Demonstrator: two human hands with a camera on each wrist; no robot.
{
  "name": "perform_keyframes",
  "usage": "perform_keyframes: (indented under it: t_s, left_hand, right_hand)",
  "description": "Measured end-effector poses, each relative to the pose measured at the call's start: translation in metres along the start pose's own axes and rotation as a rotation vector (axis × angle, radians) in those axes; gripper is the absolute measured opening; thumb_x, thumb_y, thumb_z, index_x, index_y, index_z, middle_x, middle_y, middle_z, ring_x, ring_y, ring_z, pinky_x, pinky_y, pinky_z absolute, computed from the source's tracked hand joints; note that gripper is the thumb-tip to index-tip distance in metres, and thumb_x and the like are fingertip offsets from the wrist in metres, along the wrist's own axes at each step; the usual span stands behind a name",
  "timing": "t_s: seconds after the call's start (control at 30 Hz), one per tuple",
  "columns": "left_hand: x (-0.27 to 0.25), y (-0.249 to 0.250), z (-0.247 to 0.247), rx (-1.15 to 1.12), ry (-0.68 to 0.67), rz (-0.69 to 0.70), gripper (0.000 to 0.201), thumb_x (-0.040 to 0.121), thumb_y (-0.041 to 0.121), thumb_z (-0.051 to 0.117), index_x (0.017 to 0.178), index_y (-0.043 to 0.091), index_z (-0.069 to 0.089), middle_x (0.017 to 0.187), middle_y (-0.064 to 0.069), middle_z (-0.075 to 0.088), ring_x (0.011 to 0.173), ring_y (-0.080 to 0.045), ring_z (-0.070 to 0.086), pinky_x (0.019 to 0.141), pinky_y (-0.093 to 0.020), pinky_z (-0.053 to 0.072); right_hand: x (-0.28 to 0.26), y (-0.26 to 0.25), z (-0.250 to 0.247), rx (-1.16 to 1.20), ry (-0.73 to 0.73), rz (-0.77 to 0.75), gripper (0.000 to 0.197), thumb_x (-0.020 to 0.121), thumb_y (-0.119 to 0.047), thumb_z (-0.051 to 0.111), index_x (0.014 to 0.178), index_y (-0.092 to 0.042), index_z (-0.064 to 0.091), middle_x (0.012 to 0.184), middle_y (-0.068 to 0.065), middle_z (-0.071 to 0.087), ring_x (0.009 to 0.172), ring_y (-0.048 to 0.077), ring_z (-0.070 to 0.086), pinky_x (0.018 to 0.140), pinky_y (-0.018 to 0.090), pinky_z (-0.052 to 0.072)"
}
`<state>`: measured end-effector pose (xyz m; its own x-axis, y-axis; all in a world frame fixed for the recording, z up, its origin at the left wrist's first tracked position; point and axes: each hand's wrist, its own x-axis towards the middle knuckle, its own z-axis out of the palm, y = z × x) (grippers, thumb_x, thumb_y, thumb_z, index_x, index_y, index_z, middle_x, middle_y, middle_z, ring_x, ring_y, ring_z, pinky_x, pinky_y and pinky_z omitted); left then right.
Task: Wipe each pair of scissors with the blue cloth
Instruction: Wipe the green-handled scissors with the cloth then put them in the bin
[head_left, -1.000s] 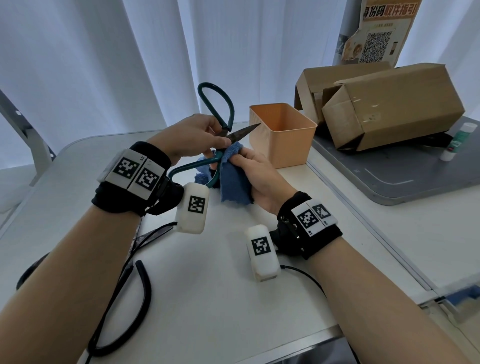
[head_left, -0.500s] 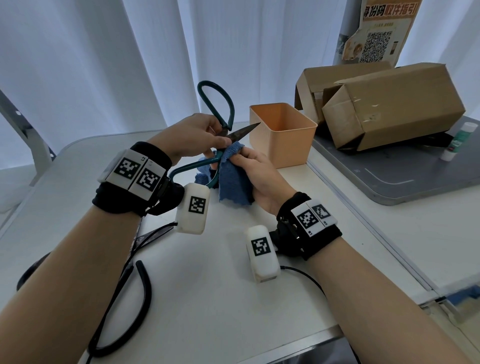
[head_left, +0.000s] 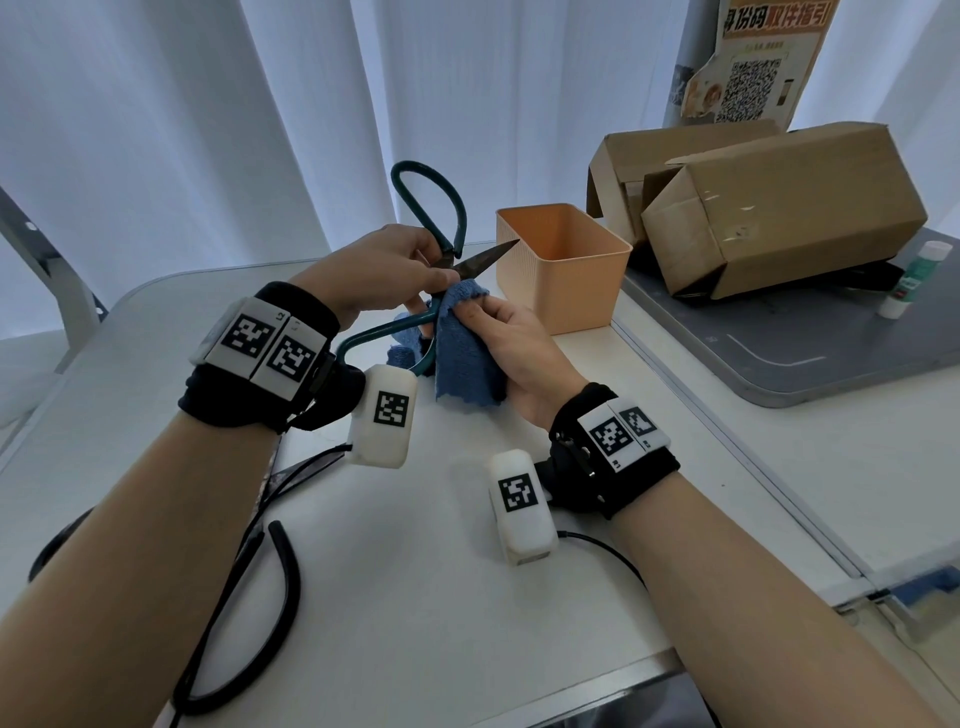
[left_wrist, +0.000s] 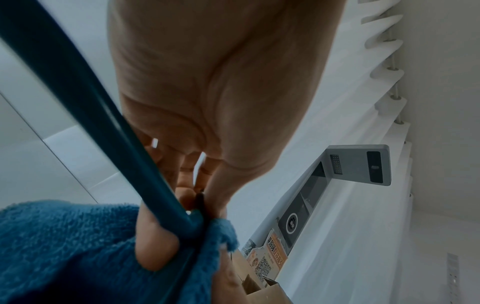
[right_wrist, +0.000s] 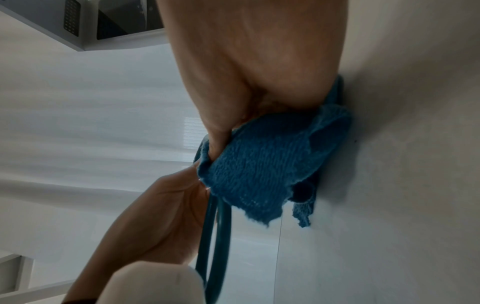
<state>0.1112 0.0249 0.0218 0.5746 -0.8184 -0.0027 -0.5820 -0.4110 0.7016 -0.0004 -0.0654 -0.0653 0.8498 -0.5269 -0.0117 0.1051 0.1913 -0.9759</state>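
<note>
— Anything moved? The green-handled scissors (head_left: 431, 244) look barely shifted.
— Hardly. Left hand (head_left: 382, 270) clamps them above the white table (head_left: 415, 597); right hand (head_left: 511, 348) pinches the blue cloth (head_left: 465, 358) against 1 blade.

- Green-handled scissors (head_left: 423, 223): held above the table, blades open, one dark pointed blade aimed toward the right, large loop handles, one rising, one slanting down-left.
- Blue cloth (head_left: 465, 353): terry, crumpled, pressed against the scissors' pivot, hanging down.
- Black-handled scissors (head_left: 244, 587): lying flat on the table, near-left.

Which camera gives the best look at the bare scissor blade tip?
The head view: the blade points clear toward the orange bin. The left wrist view shows only the handle and pivot, the right wrist view only handle loops behind the blue cloth.
</note>
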Motion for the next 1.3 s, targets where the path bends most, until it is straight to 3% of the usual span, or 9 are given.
perform_keyframes:
  t_s: [0.2, 0.37, 0.6, 0.93, 1.17, 1.3]
  left_hand:
    - [-0.0007, 0.0007, 0.0003, 0.008, -0.018, -0.002, 0.009, 0.098, 0.024, 0.060, 0.096, 0.015, 0.059, 0.091, -0.001, 0.061, 0.068, -0.011, 0.058, 0.057, -0.025, 0.037]
    - [-0.0012, -0.0005, 0.0004, 0.023, -0.025, -0.003, 0.010, 0.097, 0.024, 0.060, 0.089, 0.018, 0.057, 0.089, 0.000, 0.061, 0.068, -0.011, 0.058, 0.057, -0.025, 0.037]
    - [-0.0012, -0.0013, 0.0002, 0.021, -0.012, -0.005, 0.008, 0.096, 0.024, 0.062, 0.092, 0.018, 0.058, 0.088, 0.001, 0.060, 0.068, -0.011, 0.057, 0.056, -0.023, 0.036]
    - [-0.0019, -0.0001, -0.0011, 0.021, -0.021, 0.002, 0.008, 0.097, 0.023, 0.061, 0.091, 0.018, 0.059, 0.087, 0.001, 0.061, 0.069, -0.012, 0.057, 0.058, -0.025, 0.037]
    - [-0.0015, -0.0005, -0.0010, 0.040, -0.009, -0.001, 0.011, 0.096, 0.023, 0.062, 0.100, 0.013, 0.060, 0.086, 0.002, 0.059, 0.067, -0.010, 0.057, 0.048, -0.013, 0.037]
    - [-0.0014, -0.0012, -0.0009, 0.027, -0.006, -0.001, 0.010, 0.096, 0.023, 0.062, 0.098, 0.013, 0.060, 0.087, 0.001, 0.060, 0.067, -0.011, 0.057, 0.057, -0.023, 0.037]
  right_hand:
    - [-0.0006, -0.0026, -0.0015, -0.003, -0.019, -0.008, 0.020, 0.097, -0.028, 0.059, 0.106, -0.012, 0.067, 0.115, 0.023, 0.068, 0.111, 0.042, 0.063, 0.099, 0.060, 0.047]
    - [0.0009, -0.0015, -0.0014, 0.004, -0.017, 0.004, 0.027, 0.099, -0.023, 0.056, 0.119, -0.007, 0.063, 0.118, 0.024, 0.066, 0.115, 0.042, 0.060, 0.099, 0.061, 0.046]
    - [0.0018, -0.0021, -0.0017, -0.008, -0.030, 0.026, 0.022, 0.101, -0.015, 0.049, 0.115, -0.007, 0.063, 0.119, 0.023, 0.066, 0.113, 0.040, 0.061, 0.102, 0.058, 0.045]
    - [0.0049, 0.0025, -0.0015, -0.026, -0.016, -0.012, 0.032, 0.093, -0.032, 0.061, 0.116, -0.010, 0.065, 0.115, 0.019, 0.069, 0.112, 0.041, 0.062, 0.098, 0.062, 0.047]
    - [0.0044, 0.0010, -0.0026, -0.025, -0.025, 0.014, 0.024, 0.100, -0.016, 0.051, 0.118, -0.007, 0.064, 0.118, 0.020, 0.067, 0.115, 0.040, 0.060, 0.103, 0.057, 0.045]
    - [0.0036, 0.0002, -0.0013, -0.040, -0.013, 0.008, 0.024, 0.099, -0.023, 0.055, 0.117, -0.009, 0.065, 0.116, 0.019, 0.068, 0.115, 0.040, 0.061, 0.102, 0.059, 0.045]
